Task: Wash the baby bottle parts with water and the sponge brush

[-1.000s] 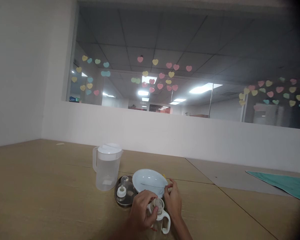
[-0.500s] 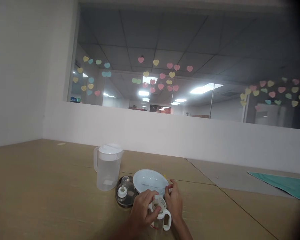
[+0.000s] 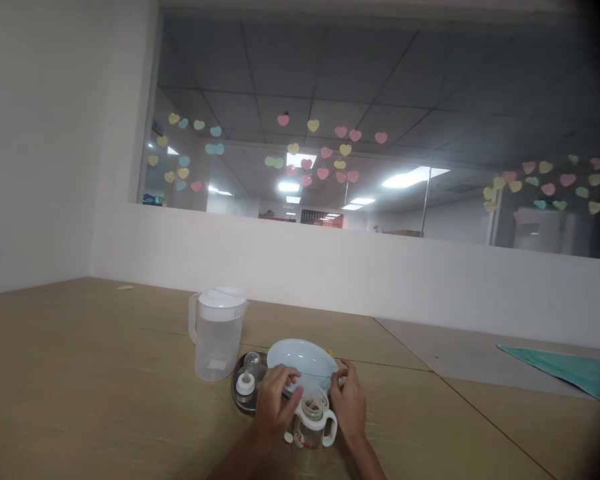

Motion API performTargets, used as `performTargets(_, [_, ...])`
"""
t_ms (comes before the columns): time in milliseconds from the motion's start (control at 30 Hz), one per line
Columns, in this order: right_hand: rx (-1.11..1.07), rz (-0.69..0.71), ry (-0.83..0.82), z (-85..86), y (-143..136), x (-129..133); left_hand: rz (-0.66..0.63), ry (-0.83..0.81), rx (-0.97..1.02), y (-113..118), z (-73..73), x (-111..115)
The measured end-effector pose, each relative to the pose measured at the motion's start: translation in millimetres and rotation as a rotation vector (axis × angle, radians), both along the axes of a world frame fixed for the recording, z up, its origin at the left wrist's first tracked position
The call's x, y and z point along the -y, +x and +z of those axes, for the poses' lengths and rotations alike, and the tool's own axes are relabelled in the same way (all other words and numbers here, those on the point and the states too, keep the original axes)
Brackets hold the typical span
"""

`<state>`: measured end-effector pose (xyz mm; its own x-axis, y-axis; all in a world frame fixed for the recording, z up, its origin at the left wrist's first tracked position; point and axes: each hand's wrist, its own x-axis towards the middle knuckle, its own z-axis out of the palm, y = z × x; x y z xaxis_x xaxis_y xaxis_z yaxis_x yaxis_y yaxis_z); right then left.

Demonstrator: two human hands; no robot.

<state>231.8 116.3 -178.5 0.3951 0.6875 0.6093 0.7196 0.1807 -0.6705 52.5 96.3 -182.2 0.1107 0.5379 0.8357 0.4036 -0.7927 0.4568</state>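
Observation:
A clear baby bottle (image 3: pixel 309 435) with red markings and white side handles stands near the table's front, its mouth facing up. At the back of its mouth leans a translucent ring-shaped piece (image 3: pixel 323 398). To the left of the bottle, my left hand (image 3: pixel 275 405) is open, thumb and fingers apart, nothing held. My right hand (image 3: pixel 349 405) is beside the bottle on the right, fingers curled together at the bowl's near right rim; what they pinch, if anything, is unclear. Behind the bottle sits a pale blue bowl (image 3: pixel 300 357), with a thin dark line across it.
On the left, a metal tray (image 3: pixel 241 403) carries a bottle teat with a white collar (image 3: pixel 245 383) and a clear dome cap (image 3: pixel 252 361). A lidded translucent pitcher (image 3: pixel 217 343) stands behind it. A teal cloth (image 3: pixel 570 373) lies at the far right.
My left hand has come off the bottle's top and moved slightly up and left, its fingers spreading. More of the bottle's mouth and body shows. My right hand is almost unmoved.

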Motion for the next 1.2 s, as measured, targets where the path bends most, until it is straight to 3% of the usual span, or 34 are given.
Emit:
performTargets(100, [0.007,-0.006,-0.001,-1.5,2,-2,0.217,-0.108,0.148,-17,-3.5,-19])
performTargets(233, [0.027,-0.019,-0.03,-1.3,1,-2,0.531,-0.374,-0.012,-38,-13.2,-42])
performTargets(433, [0.021,-0.026,-0.011,-0.9,-1,-3,0.554,-0.446,-0.077,-44,-26.1,-52])
performTargets(600, [0.009,-0.041,-0.036,0.4,0,0,0.534,-0.408,-0.059,-42,-18.2,-48])
performTargets(667, [-0.005,-0.042,-0.044,2.6,1,2,0.535,-0.324,-0.01,-40,-12.2,-44])
performTargets(800, [-0.086,-0.027,-0.007,9.2,0,8,0.464,0.049,0.116,-30,-2.5,-29])
performTargets(967, [-0.123,0.103,0.214,8.1,-3,16,0.343,0.392,0.02,-16,0.7,-13])
performTargets(1067, [0.027,0.241,0.401,0.6,-2,22,0.276,0.561,-0.04,-13,0.2,-7])
performTargets(1200, [0.406,0.364,0.602,-1.9,-2,34,0.146,0.679,-0.127,-10,2.6,2])
